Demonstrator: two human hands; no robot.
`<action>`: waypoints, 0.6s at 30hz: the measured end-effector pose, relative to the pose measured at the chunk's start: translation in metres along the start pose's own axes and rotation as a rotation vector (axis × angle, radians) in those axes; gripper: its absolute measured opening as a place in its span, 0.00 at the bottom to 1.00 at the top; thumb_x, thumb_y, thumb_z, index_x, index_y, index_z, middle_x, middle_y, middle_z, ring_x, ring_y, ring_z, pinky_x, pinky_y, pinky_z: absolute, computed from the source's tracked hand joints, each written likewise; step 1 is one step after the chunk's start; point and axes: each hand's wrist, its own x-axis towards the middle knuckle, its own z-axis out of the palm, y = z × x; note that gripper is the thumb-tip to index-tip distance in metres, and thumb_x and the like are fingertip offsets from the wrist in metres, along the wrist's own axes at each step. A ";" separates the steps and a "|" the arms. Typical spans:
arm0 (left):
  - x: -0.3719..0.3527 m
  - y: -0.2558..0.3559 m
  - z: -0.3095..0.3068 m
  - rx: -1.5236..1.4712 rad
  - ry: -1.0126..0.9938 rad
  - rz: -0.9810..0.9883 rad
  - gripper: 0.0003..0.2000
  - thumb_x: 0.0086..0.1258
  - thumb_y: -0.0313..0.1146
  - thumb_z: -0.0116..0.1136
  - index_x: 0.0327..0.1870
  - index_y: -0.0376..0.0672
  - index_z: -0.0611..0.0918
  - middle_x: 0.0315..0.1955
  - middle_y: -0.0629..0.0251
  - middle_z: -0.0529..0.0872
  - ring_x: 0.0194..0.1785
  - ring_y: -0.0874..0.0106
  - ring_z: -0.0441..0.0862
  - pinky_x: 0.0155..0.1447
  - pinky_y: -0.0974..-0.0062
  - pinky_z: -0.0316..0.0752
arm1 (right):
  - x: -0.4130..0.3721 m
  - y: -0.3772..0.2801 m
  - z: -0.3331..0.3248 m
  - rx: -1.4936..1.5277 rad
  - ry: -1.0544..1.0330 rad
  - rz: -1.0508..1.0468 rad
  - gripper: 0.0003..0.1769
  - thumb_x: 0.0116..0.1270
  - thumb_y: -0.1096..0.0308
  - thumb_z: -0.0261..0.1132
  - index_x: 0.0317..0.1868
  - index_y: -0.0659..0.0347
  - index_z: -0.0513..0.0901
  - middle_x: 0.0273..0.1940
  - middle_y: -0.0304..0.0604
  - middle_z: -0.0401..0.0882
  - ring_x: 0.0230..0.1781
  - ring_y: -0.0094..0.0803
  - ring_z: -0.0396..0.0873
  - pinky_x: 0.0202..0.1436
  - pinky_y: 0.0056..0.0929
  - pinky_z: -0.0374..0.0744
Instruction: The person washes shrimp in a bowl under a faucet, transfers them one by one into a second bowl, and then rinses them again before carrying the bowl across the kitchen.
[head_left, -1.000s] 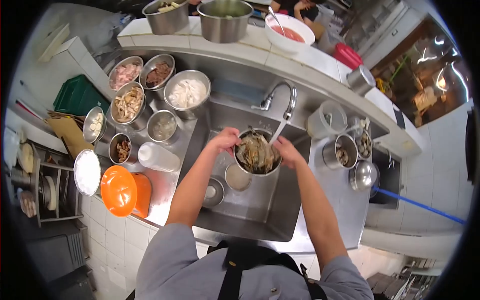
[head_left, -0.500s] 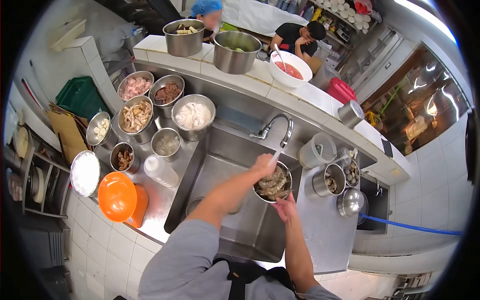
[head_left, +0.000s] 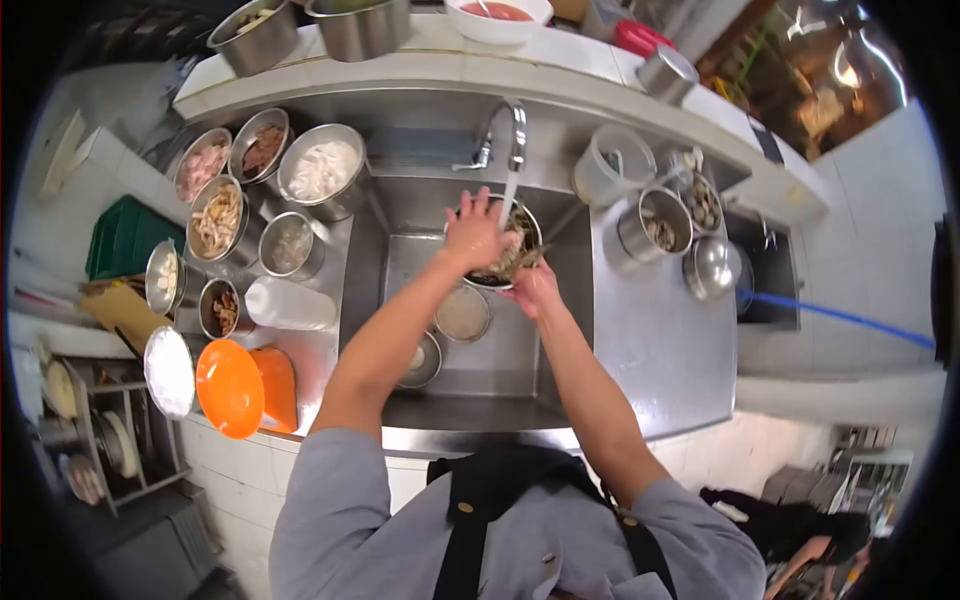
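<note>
A metal bowl of shrimp (head_left: 497, 272) is over the steel sink (head_left: 560, 350), with water running into it from the curved faucet (head_left: 518, 140). My left hand (head_left: 476, 235) lies over the bowl's left side, fingers spread, palm toward the shrimp. At the bowl's lower right, my right hand (head_left: 535, 290) grips the rim, its fingers partly hidden beneath. Two round metal items, one like a strainer (head_left: 463, 313), rest lower in the sink.
Left of the sink stand several metal containers of food, a white bottle (head_left: 290, 304) and an orange container (head_left: 232, 385). To the right are a plastic tub (head_left: 613, 165), a metal pot (head_left: 654, 225) and a blue hose (head_left: 840, 318). Another person (head_left: 815, 535) is at lower right.
The view has tilted down and turned. My left hand has opened and spread over the bowl, which it was reaching into near the faucet stream. My right hand stays at the bowl's edge.
</note>
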 end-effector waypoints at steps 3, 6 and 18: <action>0.016 -0.035 0.000 -0.123 0.080 -0.005 0.17 0.58 0.39 0.57 0.48 0.46 0.79 0.60 0.53 0.70 0.64 0.51 0.63 0.65 0.48 0.60 | -0.013 -0.004 0.015 -0.017 0.052 0.034 0.32 0.48 0.86 0.50 0.56 0.55 0.64 0.45 0.50 0.75 0.38 0.44 0.81 0.27 0.45 0.85; 0.044 -0.065 -0.004 -0.153 0.188 -0.064 0.17 0.53 0.36 0.62 0.47 0.46 0.80 0.52 0.53 0.77 0.60 0.56 0.69 0.62 0.57 0.65 | -0.012 0.024 0.005 0.129 0.161 0.045 0.33 0.47 0.86 0.52 0.56 0.57 0.63 0.47 0.51 0.74 0.38 0.48 0.80 0.29 0.48 0.84; 0.114 -0.051 0.009 -1.572 0.428 -0.844 0.07 0.56 0.18 0.55 0.35 0.36 0.75 0.30 0.60 0.76 0.33 0.67 0.74 0.46 0.64 0.77 | -0.030 0.033 -0.022 0.144 0.276 0.043 0.31 0.49 0.86 0.53 0.57 0.57 0.66 0.43 0.49 0.78 0.33 0.44 0.82 0.24 0.42 0.84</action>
